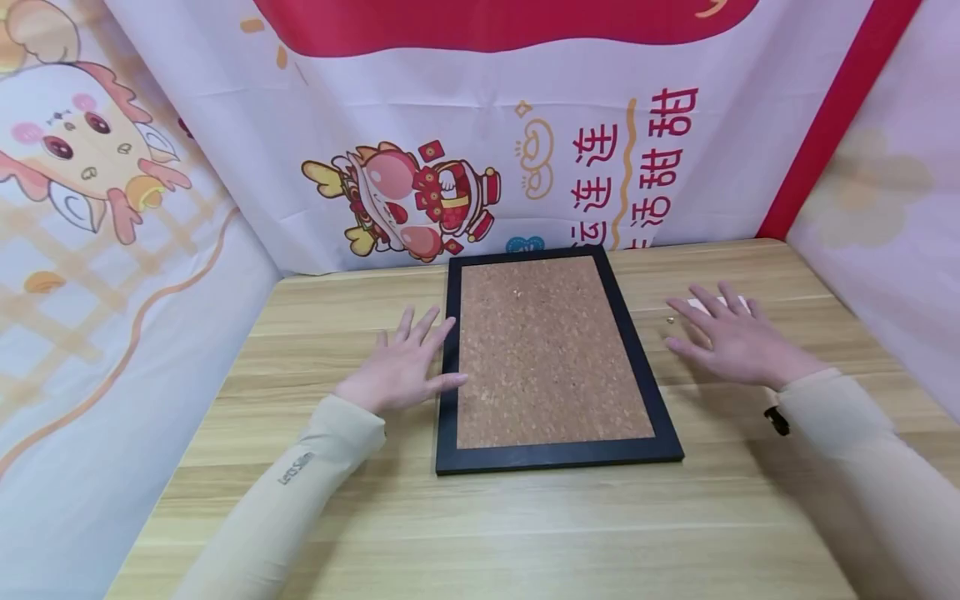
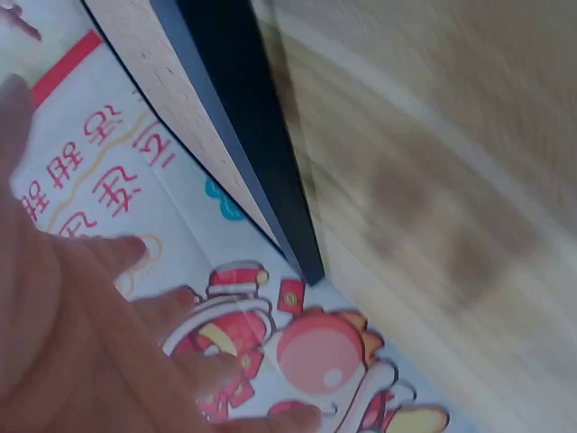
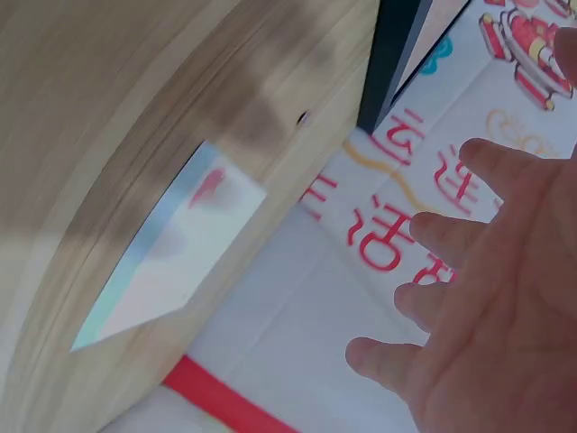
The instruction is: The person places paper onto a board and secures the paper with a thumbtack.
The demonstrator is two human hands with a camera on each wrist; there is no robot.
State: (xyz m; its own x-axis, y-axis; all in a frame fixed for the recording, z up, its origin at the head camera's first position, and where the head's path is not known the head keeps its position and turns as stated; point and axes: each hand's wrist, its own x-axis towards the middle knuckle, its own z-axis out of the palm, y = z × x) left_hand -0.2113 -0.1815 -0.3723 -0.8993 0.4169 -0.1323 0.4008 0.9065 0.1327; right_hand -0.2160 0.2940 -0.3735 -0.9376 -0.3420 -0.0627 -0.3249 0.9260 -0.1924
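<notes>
A cork board (image 1: 551,354) in a black frame lies on the wooden table. My left hand (image 1: 397,367) has its fingers spread at the board's left edge, holding nothing; whether it touches the frame I cannot tell. To the right of the board, my right hand (image 1: 738,342) is held with fingers spread and nothing in it. Partly hidden beneath it in the head view is a pale card (image 3: 167,248), which lies flat on the table in the right wrist view. A tiny gold-coloured piece (image 1: 671,320) lies by the right fingertips. Another small shiny piece (image 1: 517,293) is on the cork.
Behind the table (image 1: 525,533) hangs a white cloth (image 1: 420,92) with red print and cartoon figures. Printed cloths also close off the left side (image 1: 172,275) and the right side (image 1: 877,250). The board's top edge is close to the back cloth.
</notes>
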